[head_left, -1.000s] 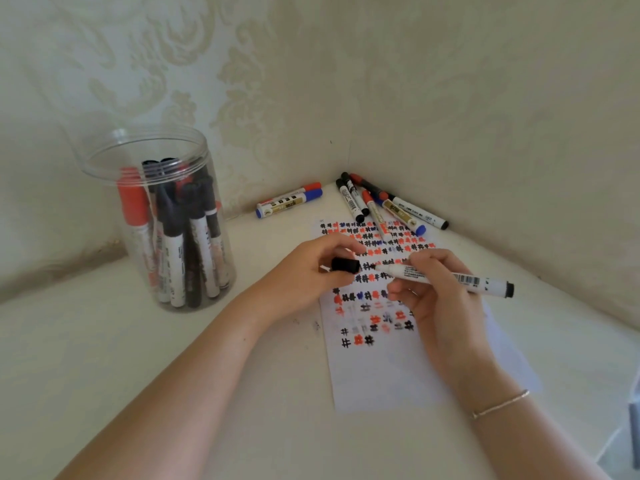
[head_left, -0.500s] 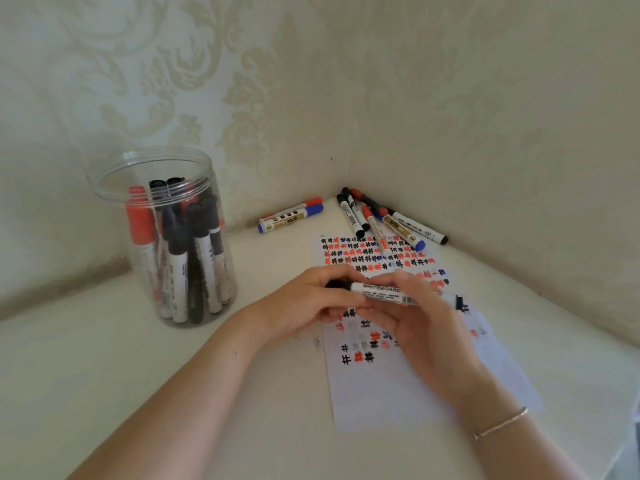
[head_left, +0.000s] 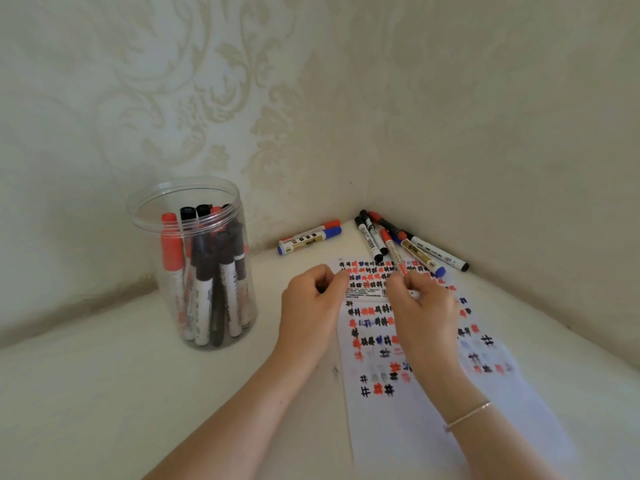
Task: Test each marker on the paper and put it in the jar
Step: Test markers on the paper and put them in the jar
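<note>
Marker: white-barrelled marker with printed label (head_left: 366,292) is held level above the marked white paper sheet (head_left: 415,427).
Left hand (head_left: 311,306): fingers curled round its cap end.
Right hand (head_left: 424,306): fingers gripped round the other end.

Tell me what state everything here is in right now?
jar: upright, lidless, holding markers.
marker: gripped at both ends, held level over the paper.
left hand: curled round one end.
right hand: curled round the other.
paper: flat, covered with test marks.
loose markers: capped, lying in the corner.
</note>
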`<state>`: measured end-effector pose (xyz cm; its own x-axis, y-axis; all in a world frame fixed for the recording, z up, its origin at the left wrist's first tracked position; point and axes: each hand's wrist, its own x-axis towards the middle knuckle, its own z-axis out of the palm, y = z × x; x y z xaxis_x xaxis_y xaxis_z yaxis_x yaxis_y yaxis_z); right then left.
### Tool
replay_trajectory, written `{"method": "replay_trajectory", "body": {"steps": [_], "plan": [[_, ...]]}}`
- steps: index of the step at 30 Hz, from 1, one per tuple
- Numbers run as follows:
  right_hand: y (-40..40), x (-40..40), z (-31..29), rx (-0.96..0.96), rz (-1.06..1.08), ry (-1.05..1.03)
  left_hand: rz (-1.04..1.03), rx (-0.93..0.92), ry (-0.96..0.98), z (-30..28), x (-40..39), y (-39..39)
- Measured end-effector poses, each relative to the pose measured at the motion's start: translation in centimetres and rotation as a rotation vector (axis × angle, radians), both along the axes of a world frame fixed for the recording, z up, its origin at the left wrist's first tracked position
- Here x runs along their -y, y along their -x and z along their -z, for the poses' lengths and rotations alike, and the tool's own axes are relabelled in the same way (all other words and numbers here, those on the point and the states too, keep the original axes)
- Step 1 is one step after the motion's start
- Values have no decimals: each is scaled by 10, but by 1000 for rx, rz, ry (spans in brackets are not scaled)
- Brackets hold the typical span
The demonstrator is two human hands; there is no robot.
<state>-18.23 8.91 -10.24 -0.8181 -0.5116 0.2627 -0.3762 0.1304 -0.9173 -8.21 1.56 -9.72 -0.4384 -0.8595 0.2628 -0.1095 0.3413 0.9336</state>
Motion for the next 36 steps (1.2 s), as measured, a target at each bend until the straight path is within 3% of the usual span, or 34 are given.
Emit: {"method": "replay_trajectory", "body": {"steps": [4,8,12,15,20,23,27,31,36], "plan": [[7,-3,3,104,-43,-4,42,6,24,-6,-5,1],[8,-1,2,337,-84,86,125,-142,5,-16,-9,3],[-3,-6,-4,401,-265,115,30,-177,242,-26,-12,2],[3,-2,-11,217,-323,-41,-39,-305,503,-57,-7,-13],[50,23,-10,-499,-64,-574,-340,-544,748,-131,14,-59],[63,39,-2,-575,-63,-830,-485,-460,768,-149,35,-80],[67,55,6,-601,-49,-961,-512,-149,703,-143,61,-92],[69,62,8,-602,-22,-892,-493,5,673,-139,65,-92],[58,60,4,-471,-21,-620,-475,77,697,-145,67,-92]]}}
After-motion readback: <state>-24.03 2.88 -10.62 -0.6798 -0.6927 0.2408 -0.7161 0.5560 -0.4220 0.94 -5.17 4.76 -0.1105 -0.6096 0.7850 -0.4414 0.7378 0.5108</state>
